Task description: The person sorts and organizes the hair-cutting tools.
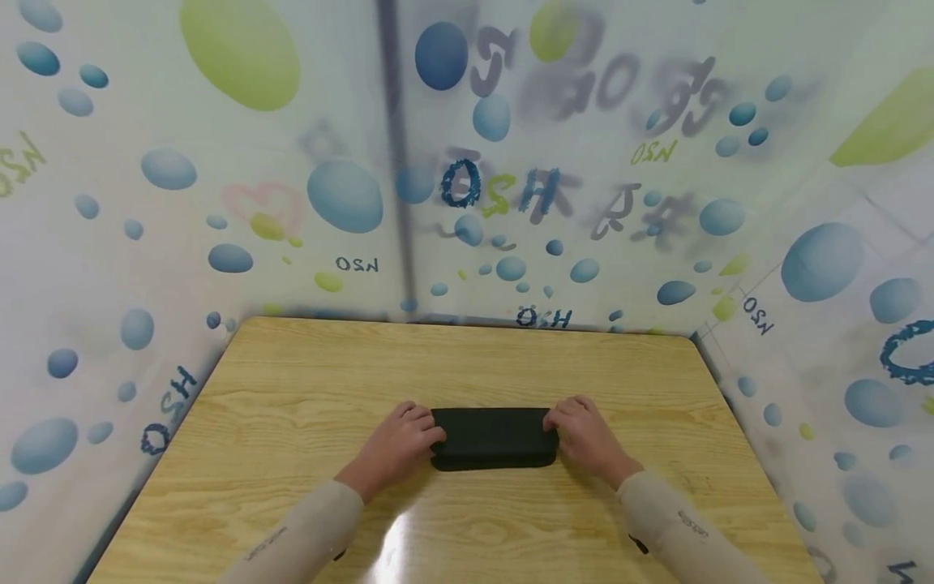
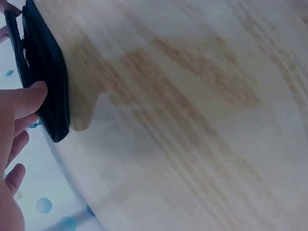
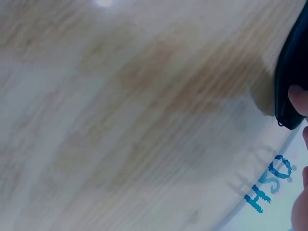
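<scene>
A flat, oblong black case (image 1: pixel 496 438) with rounded lower corners is at the middle of the wooden table in the head view. My left hand (image 1: pixel 404 442) grips its left end, and my right hand (image 1: pixel 587 434) grips its right end. The left wrist view shows the black case (image 2: pixel 50 72) edge-on, with a gap between two layers and my left thumb (image 2: pixel 31 98) pressed on its face. In the right wrist view, my right thumb (image 3: pixel 299 98) lies on the other end of the case (image 3: pixel 288 72). What the case holds, if anything, is hidden.
The wood-grain table (image 1: pixel 467 365) reaches back to a white curtain-like wall (image 1: pixel 350 292) printed with blue and green drops and letters. Similar printed walls stand close on the left and right. A bright light reflection (image 1: pixel 392 543) falls on the near tabletop.
</scene>
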Tool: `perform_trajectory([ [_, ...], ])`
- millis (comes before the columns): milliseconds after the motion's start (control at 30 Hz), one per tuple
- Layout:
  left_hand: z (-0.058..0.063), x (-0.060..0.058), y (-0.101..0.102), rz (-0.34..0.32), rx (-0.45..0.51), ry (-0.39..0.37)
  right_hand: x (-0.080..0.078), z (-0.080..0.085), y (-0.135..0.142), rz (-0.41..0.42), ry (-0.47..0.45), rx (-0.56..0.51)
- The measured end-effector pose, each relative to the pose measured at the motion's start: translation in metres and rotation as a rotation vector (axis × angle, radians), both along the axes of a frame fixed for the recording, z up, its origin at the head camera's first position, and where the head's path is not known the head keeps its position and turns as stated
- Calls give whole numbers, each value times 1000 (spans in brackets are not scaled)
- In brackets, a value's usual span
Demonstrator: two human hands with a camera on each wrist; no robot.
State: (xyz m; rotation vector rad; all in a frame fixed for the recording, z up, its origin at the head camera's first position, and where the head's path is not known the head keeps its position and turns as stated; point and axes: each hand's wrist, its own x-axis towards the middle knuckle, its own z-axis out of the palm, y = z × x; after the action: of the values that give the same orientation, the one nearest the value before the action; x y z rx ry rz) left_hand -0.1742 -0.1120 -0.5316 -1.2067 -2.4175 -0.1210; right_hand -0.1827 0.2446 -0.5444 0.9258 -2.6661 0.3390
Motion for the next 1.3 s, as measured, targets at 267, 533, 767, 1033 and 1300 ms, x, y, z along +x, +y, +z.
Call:
perform_trajectory([
  [267,-6,3,2,1,-53,-16,4,-3,5,28,44,46],
  [533,0,5,5,88,4,-163,-4,9,8,-196,-130,-9],
  [767,2,4,20,171,-80,-351,-16,11,2,-246,-200,80],
  [1033,-6,-1,30,201,-97,-467,-23,10,-4,-293,-264,133],
  [1300,-6,-8,29,199,-83,-523,-27,10,-5,-316,-274,131],
])
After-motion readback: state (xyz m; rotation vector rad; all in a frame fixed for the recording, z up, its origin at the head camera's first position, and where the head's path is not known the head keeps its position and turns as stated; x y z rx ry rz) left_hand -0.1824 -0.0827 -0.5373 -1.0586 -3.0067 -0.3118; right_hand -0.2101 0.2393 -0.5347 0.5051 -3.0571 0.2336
